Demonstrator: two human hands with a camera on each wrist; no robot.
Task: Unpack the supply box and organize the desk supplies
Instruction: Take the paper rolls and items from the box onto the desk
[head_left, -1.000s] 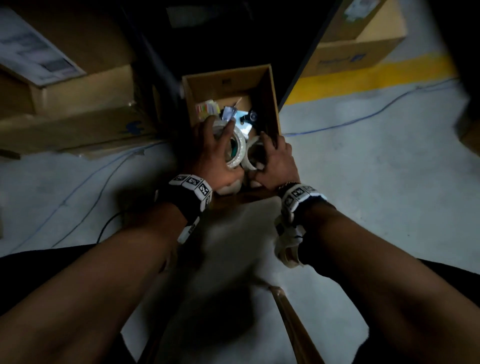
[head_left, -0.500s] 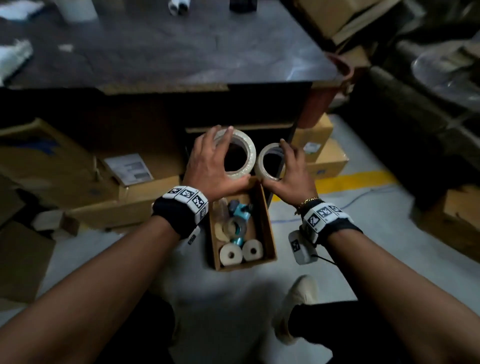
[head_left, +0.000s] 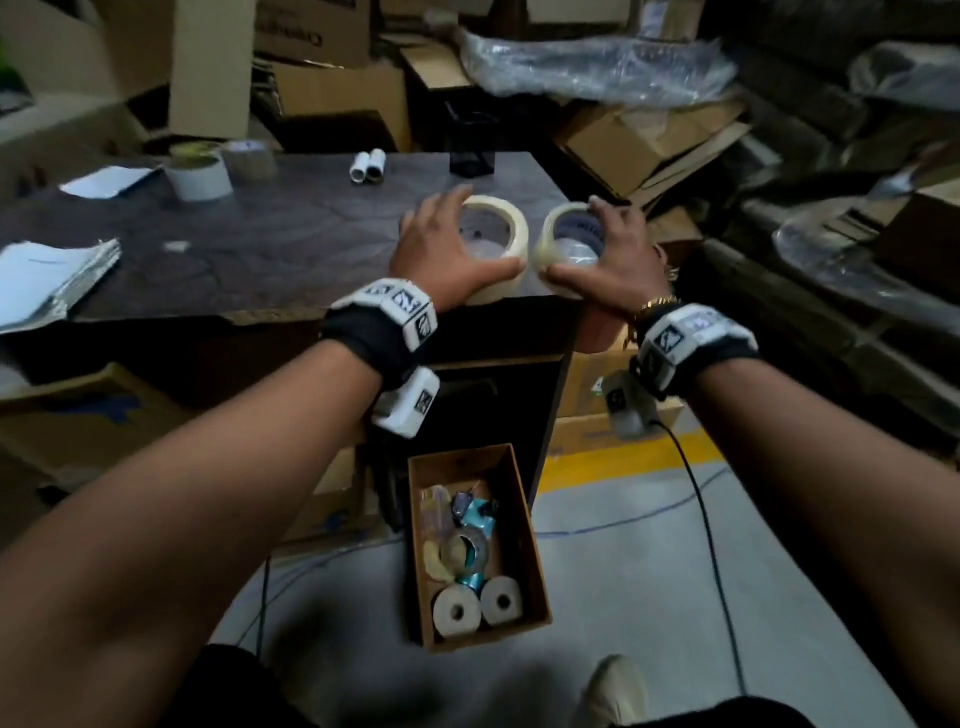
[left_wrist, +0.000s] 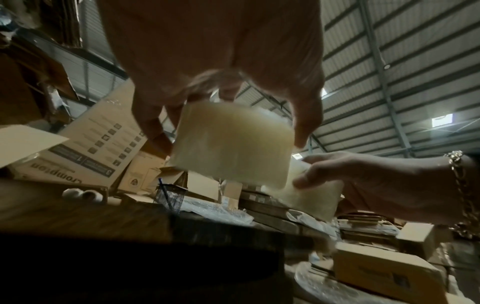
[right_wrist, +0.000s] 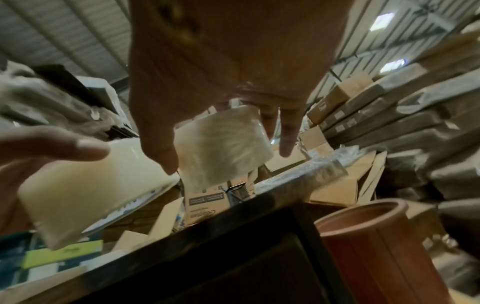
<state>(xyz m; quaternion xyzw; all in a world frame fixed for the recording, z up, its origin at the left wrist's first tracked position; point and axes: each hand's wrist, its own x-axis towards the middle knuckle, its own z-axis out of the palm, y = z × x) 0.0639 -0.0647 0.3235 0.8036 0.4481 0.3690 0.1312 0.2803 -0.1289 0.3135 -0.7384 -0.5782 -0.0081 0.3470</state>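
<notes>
My left hand (head_left: 447, 249) grips a wide cream tape roll (head_left: 506, 234) from above, just over the near right corner of the dark desk (head_left: 291, 234). Beside it my right hand (head_left: 608, 260) holds a smaller clear tape roll (head_left: 558, 234), past the desk's right edge. The left wrist view shows the cream tape roll (left_wrist: 233, 142) between thumb and fingers, off the desktop. In the right wrist view the clear tape roll (right_wrist: 223, 144) is pinched the same way. The open supply box (head_left: 524, 535) sits on the floor below, holding two paper rolls (head_left: 478, 605), a tape roll and small items.
On the desk stand two tape rolls (head_left: 200, 174) at the back left, two small white rolls (head_left: 369, 166), a black mesh pen cup (head_left: 472, 150) and paper stacks (head_left: 47, 280). Cardboard boxes crowd all around. A brown pot (right_wrist: 376, 246) stands right of the desk. Cables cross the floor.
Both hands lifted the two tape rolls out of the supply box on the floor and carried them up to the desk's near right corner.
</notes>
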